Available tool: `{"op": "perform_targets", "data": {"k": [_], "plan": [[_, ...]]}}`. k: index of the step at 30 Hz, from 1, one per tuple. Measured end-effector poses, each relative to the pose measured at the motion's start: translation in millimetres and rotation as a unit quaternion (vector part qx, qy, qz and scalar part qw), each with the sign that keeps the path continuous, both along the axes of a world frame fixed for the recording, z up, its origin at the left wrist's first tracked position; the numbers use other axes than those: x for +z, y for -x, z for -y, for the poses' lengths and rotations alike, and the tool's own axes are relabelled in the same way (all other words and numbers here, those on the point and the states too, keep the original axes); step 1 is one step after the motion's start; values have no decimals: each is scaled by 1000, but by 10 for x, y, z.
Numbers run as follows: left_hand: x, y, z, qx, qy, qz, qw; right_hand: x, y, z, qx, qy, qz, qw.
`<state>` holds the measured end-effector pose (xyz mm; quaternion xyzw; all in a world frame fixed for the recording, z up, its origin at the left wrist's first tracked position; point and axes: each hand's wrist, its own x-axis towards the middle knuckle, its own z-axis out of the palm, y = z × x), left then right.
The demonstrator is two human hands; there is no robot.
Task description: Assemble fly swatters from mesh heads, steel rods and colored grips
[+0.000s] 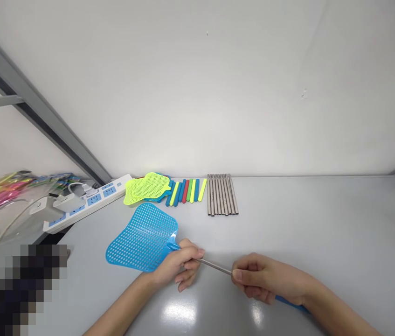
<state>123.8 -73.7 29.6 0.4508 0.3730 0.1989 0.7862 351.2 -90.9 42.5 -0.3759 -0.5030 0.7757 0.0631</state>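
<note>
A fly swatter with a blue perforated head (144,238) is held between both hands, low over the grey table. My left hand (179,266) is closed around its neck, where the blue head meets a thin metal rod (216,266). Farther along the rod, my right hand (258,277) pinches it between thumb and fingers. Past the right palm, a blue handle (291,303) shows partly under the wrist. Whether rod and handle are joined is hidden by the right hand.
Along the wall lie a stack of yellow and blue swatter heads (151,185), several coloured handles (185,191) and a row of metal rods (222,195). A power strip (88,203) with plugs and cables is at the left, beside bagged colourful items (1,191).
</note>
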Motion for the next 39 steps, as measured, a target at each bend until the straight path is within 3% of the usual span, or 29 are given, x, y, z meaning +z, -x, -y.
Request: {"op": "perform_targets", "data": {"k": [19, 26, 31, 39], "plan": [[-29, -131, 2, 13, -60, -20, 998, -27, -69, -55, 25, 33, -18, 999], [18, -248, 91, -88, -99, -36, 990, -50, 8, -3, 30, 41, -42, 998], [1, -347, 189, -163, -60, -7, 985, -49, 58, 54, 51, 50, -50, 996], [15, -350, 200, -173, -6, -33, 984, -118, 106, 97, 40, 77, -73, 994]]}}
